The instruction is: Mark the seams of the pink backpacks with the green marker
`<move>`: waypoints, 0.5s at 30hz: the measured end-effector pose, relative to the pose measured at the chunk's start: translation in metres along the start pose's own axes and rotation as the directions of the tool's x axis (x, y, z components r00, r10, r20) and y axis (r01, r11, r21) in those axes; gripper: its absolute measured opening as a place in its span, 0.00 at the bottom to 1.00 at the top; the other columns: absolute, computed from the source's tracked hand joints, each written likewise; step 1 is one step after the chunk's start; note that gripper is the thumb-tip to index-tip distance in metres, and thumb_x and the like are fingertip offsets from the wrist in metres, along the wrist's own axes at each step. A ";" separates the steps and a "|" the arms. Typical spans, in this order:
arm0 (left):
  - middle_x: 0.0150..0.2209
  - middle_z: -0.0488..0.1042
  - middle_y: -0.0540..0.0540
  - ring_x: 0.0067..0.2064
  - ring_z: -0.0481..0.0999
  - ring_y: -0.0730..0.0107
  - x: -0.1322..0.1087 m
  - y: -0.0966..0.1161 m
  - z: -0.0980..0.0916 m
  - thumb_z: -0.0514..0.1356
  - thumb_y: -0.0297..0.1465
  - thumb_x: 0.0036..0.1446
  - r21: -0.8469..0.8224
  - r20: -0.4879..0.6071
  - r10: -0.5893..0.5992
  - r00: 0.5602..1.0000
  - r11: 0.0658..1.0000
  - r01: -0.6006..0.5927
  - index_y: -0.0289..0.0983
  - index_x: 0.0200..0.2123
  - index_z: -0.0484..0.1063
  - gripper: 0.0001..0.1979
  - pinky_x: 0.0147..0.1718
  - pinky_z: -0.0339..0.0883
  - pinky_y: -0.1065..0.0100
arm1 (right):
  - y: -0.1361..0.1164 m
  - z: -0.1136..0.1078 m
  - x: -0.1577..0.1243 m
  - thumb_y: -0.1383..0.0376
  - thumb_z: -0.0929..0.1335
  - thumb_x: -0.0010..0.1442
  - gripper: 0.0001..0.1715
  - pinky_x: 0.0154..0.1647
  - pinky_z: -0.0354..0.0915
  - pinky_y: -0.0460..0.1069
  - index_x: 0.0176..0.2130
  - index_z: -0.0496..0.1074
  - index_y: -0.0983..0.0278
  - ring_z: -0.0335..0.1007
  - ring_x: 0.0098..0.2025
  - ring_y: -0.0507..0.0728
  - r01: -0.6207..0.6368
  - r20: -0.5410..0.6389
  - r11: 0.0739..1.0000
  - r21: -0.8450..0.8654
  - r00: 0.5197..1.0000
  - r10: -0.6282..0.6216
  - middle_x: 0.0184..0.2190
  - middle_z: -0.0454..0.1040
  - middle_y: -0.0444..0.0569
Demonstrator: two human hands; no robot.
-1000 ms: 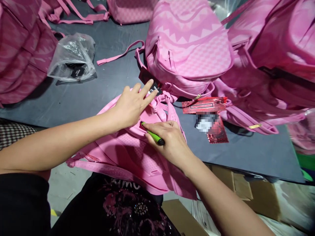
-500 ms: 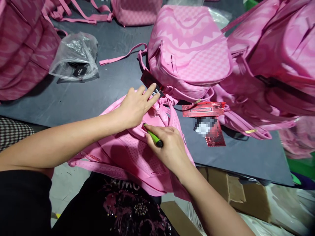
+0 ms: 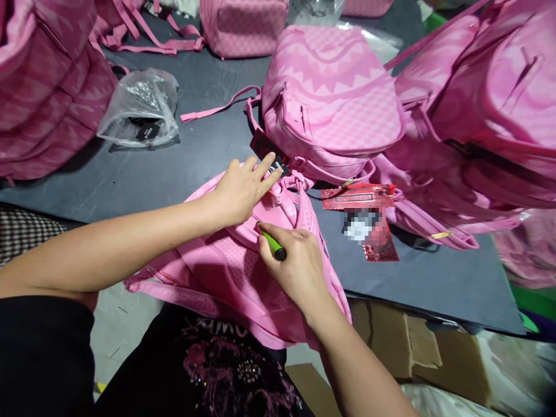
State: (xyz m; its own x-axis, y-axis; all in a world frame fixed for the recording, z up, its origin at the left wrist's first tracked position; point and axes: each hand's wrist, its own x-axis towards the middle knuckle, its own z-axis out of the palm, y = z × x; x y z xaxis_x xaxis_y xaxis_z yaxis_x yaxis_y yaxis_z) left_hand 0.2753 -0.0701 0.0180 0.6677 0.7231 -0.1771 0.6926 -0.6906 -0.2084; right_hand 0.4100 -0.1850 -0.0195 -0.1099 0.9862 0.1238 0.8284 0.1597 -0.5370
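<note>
A pink backpack [image 3: 204, 269] lies at the table's near edge, its dotted back panel and straps facing up. My left hand [image 3: 245, 188] rests on its upper part with the fingers spread, their tips touching a black hang tag [image 3: 278, 168]. My right hand [image 3: 295, 255] is closed around a green, pen-like tool with a black end [image 3: 273, 243]. The tool's far tip is at a seam near the backpack's top, just below my left hand; what it does there is too small to make out.
Just beyond is a pink patterned backpack [image 3: 334, 87] with red tags [image 3: 358, 197] beside it. More pink backpacks [image 3: 47, 92] stand left and right on the dark table [image 3: 208, 139]. A clear plastic bag [image 3: 141, 110] holds a black item. Cardboard [image 3: 386, 336] lies below the table's right side.
The view has shifted slightly, so the things on the table sit a little lower. Both hands keep nearly the same place on the backpack, and the green tool stays in my right hand.
</note>
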 end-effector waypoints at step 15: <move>0.75 0.29 0.34 0.70 0.47 0.34 -0.095 0.013 -0.025 0.64 0.32 0.57 -0.008 0.079 -0.197 0.977 0.980 0.198 0.47 0.74 0.31 0.53 0.50 0.67 0.46 | -0.020 0.029 -0.027 0.68 0.66 0.64 0.16 0.51 0.71 0.56 0.49 0.77 0.62 0.79 0.46 0.58 0.308 -0.212 0.898 0.315 0.945 -0.250 0.45 0.82 0.50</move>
State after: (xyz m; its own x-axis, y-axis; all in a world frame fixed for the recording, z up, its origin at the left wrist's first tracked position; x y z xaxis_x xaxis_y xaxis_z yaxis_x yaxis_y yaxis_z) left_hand 0.2275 -0.1487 0.0558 0.4946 0.8440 -0.2076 0.8135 -0.5336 -0.2312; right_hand 0.3808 -0.2140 -0.0363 -0.1943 0.8828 0.4276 0.5368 0.4606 -0.7069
